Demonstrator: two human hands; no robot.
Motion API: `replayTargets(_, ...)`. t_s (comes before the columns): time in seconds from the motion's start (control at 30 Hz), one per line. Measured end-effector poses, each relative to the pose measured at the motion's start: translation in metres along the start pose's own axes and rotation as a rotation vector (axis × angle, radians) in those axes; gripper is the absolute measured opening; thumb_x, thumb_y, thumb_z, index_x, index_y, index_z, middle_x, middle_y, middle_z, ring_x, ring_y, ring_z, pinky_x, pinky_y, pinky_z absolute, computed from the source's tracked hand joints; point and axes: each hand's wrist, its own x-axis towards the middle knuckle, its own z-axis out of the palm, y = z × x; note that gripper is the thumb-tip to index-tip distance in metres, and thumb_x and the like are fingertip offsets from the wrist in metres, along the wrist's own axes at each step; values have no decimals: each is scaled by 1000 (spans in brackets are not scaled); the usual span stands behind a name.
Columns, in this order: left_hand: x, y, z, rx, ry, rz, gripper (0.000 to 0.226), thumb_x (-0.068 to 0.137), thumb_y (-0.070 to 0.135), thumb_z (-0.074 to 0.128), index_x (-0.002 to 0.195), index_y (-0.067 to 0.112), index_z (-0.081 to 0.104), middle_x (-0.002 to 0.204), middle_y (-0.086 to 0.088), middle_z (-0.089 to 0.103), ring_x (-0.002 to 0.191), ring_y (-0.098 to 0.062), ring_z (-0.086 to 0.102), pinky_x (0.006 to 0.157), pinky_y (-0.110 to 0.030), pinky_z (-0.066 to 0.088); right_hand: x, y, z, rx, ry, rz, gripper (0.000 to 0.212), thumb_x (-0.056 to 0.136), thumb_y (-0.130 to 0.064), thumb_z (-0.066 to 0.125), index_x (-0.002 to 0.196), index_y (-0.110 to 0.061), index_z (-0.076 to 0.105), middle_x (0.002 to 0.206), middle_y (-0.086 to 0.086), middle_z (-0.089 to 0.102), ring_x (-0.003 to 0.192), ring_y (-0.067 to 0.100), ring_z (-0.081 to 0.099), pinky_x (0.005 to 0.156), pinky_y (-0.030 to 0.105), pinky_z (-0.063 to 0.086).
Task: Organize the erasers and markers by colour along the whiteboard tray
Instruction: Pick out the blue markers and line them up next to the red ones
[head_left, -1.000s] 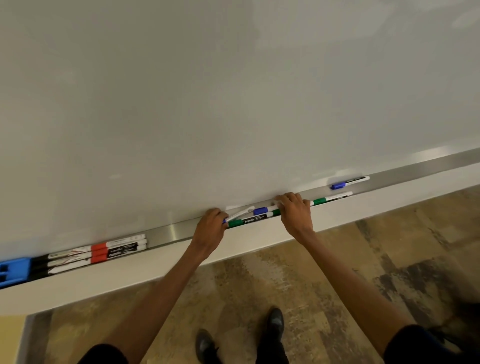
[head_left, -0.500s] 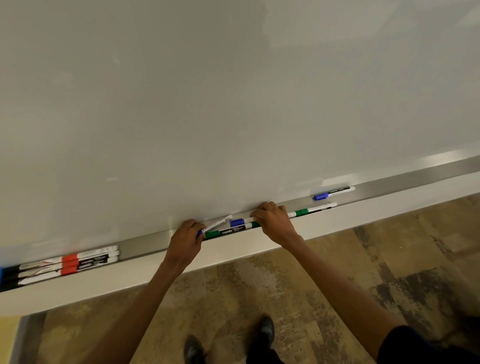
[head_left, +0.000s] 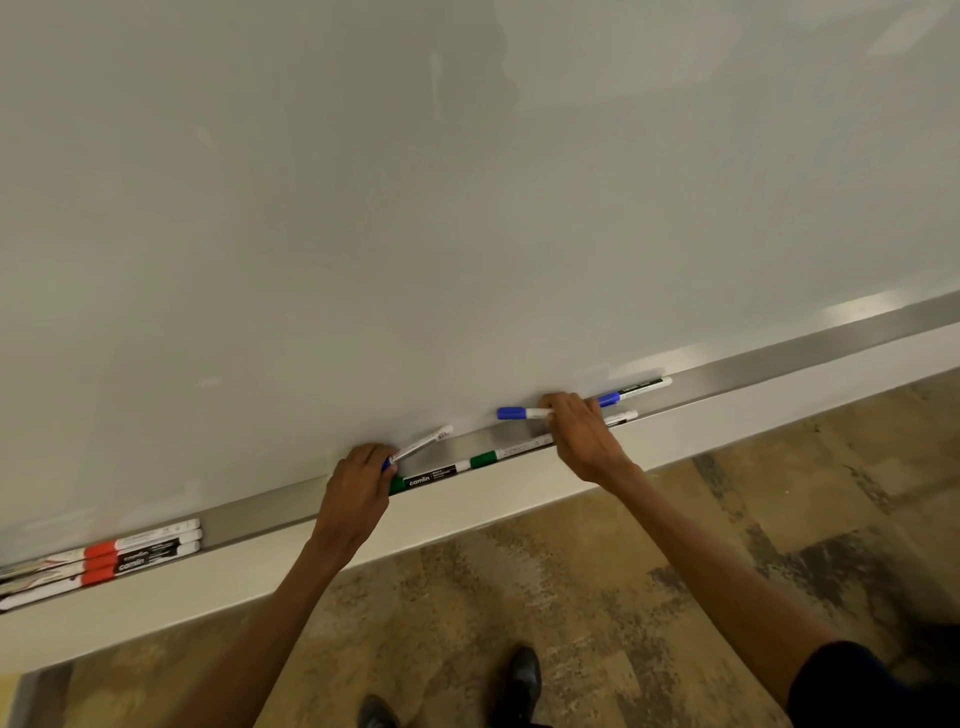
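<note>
My left hand (head_left: 358, 488) grips a blue-capped marker (head_left: 423, 441) by its cap end, the white barrel tilted up off the steel tray (head_left: 260, 512). My right hand (head_left: 584, 434) holds a second blue marker (head_left: 519, 413) lifted above the tray, its cap pointing left. Two green markers (head_left: 467, 465) lie end to end in the tray between my hands. Another blue marker (head_left: 636, 389) rests in the tray just right of my right hand, with a white barrel (head_left: 621, 417) in front of it. Three red markers (head_left: 130, 556) lie stacked at the far left.
The whiteboard (head_left: 467, 208) fills the upper view. A white ledge (head_left: 467, 506) runs below the tray. Mottled brown floor (head_left: 623, 597) and my dark shoes (head_left: 522, 680) are beneath.
My right hand lifted a blue marker off the tray and carried it rightward. The view shifted right, so the blue eraser at far left dropped out of frame. My left hand kept its marker.
</note>
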Motion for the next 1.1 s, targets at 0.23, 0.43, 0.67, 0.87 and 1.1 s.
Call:
replayTargets(0.23, 17, 37, 18, -7, 1, 120, 22, 91, 3, 57, 112, 4, 63, 110, -13, 62, 100, -29, 59, 84, -41, 51, -6, 78, -44, -186, -43, 180, 25, 91, -8, 50, 115, -12, 56, 110, 9, 57, 100, 28, 54, 92, 41, 38)
replayTargets(0.43, 12, 47, 33, -20, 15, 102, 24, 91, 2, 57, 113, 6, 63, 108, -10, 62, 95, -25, 59, 79, -37, 53, -3, 101, -57, -243, -109, 216, 30, 92, -4, 53, 119, -16, 62, 113, 13, 55, 86, 33, 58, 88, 40, 44)
replayTargets(0.67, -6, 29, 41, -12, 31, 89, 27, 95, 19, 48, 117, 12, 61, 109, -3, 61, 98, -18, 56, 81, -30, 49, -9, 108, -50, -171, -93, 271, 35, 89, 3, 58, 119, -15, 65, 120, 16, 52, 83, 39, 56, 78, 46, 54)
replayTargets(0.87, -18, 10, 33, -61, 98, -12, 24, 95, 11, 54, 118, 14, 60, 110, -2, 59, 99, -17, 54, 85, -30, 48, -19, 71, -32, -90, -7, 158, 42, 81, 9, 64, 116, -13, 62, 131, 13, 46, 81, 28, 61, 72, 40, 60)
replayTargets(1.1, -37, -36, -7, -33, 193, -118, 22, 96, 12, 52, 115, 10, 62, 111, -8, 60, 99, -24, 57, 86, -36, 49, -9, -56, 13, 74, -49, 1, 45, 74, 12, 67, 113, -9, 61, 137, 10, 47, 83, 26, 68, 67, 35, 62)
